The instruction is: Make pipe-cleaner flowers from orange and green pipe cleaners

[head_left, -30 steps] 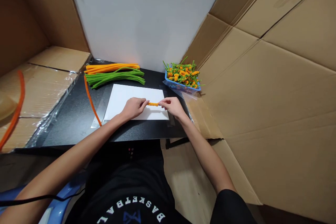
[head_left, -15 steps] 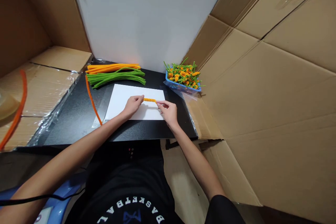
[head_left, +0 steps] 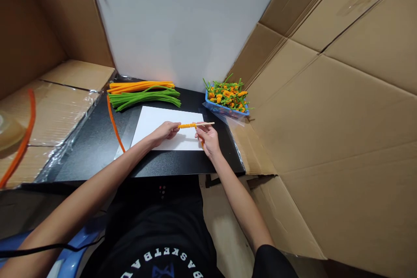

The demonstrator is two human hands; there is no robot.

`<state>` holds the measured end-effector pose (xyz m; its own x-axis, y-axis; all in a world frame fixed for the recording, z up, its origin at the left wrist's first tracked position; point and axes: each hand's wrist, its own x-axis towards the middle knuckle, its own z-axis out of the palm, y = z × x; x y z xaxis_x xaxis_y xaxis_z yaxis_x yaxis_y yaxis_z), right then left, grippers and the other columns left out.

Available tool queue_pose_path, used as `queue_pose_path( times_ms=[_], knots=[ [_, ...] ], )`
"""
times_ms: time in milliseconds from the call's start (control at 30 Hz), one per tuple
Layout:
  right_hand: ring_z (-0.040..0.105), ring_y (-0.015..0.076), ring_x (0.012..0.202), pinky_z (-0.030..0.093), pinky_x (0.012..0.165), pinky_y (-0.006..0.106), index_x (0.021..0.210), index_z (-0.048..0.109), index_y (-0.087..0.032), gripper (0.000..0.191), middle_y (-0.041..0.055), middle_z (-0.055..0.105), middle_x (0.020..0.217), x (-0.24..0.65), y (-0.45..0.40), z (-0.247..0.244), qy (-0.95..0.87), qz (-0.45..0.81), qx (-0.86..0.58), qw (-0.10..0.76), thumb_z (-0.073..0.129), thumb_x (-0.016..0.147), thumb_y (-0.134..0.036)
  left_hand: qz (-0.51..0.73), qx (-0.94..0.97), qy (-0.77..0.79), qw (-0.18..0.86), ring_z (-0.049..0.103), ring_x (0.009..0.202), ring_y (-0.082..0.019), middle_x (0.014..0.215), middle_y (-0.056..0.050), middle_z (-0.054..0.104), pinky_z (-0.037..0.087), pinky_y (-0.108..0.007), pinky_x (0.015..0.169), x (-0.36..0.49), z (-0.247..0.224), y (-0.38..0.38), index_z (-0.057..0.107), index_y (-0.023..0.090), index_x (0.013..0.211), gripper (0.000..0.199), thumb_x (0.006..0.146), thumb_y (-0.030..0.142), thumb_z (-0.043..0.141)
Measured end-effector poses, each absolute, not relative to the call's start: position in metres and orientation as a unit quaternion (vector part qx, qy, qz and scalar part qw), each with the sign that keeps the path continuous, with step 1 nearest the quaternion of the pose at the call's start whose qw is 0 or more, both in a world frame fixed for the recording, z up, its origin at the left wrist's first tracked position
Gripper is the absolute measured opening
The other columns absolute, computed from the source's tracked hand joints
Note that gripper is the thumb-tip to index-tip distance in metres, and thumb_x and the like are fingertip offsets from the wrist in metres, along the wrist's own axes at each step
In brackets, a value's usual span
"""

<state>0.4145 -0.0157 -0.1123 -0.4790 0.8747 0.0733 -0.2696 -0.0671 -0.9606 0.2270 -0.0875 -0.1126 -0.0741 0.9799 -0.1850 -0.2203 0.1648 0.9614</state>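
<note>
Above a white sheet, an orange pipe cleaner coil is wound around a thin wooden stick. My left hand pinches the left end of the coil. At its right end is my right hand, with the fingers closed around the orange pipe cleaner; a loose orange end shows below the fingers. The bare stick sticks out to the right past that hand.
Orange pipe cleaners and green ones lie at the back left of the black table. A blue basket of orange and green pieces stands back right. Orange strips curve at left; cardboard walls rise at right.
The bare part of the stick now shows at the right. My right hand has turned and its fingers have shifted; my left hand has moved slightly. The view has shifted a little.
</note>
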Motion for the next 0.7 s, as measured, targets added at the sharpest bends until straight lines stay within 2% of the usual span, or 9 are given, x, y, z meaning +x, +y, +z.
queue_pose_path(
  times_ms=[133, 267, 467, 700],
  knots=[
    [0.057, 0.0078, 0.054, 0.031, 0.043, 0.019, 0.094, 0.060, -0.022, 0.029, 0.0057, 0.076, 0.103, 0.417, -0.017, -0.102, -0.576, 0.670, -0.233, 0.407, 0.078, 0.072, -0.029, 0.481, 0.383, 0.471, 0.632, 0.016, 0.044, -0.004, 0.053, 0.007, 0.024, 0.011, -0.018, 0.041, 0.223, -0.112, -0.090, 0.032, 0.020, 0.059, 0.041, 0.090, 0.039, 0.051],
    [0.056, 0.0082, 0.051, 0.031, 0.044, 0.020, 0.089, 0.056, -0.022, 0.028, 0.0025, 0.076, 0.091, 0.417, -0.016, -0.091, -0.612, 0.646, -0.223, 0.398, 0.077, 0.072, -0.029, 0.465, 0.358, 0.427, 0.688, 0.012, 0.043, -0.005, 0.055, 0.008, 0.018, 0.013, -0.016, 0.040, 0.223, -0.112, -0.091, 0.030, 0.020, 0.059, 0.037, 0.088, 0.030, 0.051],
    [0.054, 0.0082, 0.050, 0.031, 0.043, 0.020, 0.095, 0.061, -0.022, 0.031, 0.0012, 0.075, 0.085, 0.412, -0.011, -0.085, -0.620, 0.641, -0.229, 0.391, 0.078, 0.070, -0.030, 0.473, 0.319, 0.408, 0.713, 0.012, 0.043, -0.005, 0.055, 0.008, 0.016, 0.015, -0.014, 0.038, 0.222, -0.112, -0.091, 0.032, 0.020, 0.059, 0.034, 0.090, 0.022, 0.045],
    [0.048, 0.0077, 0.048, 0.041, 0.048, 0.023, 0.086, 0.063, -0.021, 0.023, 0.0002, 0.072, 0.077, 0.408, -0.010, -0.084, -0.640, 0.607, -0.232, 0.410, 0.077, 0.070, -0.030, 0.469, 0.299, 0.395, 0.731, 0.013, 0.041, -0.005, 0.053, 0.009, 0.016, 0.016, -0.015, 0.038, 0.220, -0.111, -0.090, 0.032, 0.020, 0.058, 0.034, 0.090, 0.021, 0.045]
  ],
)
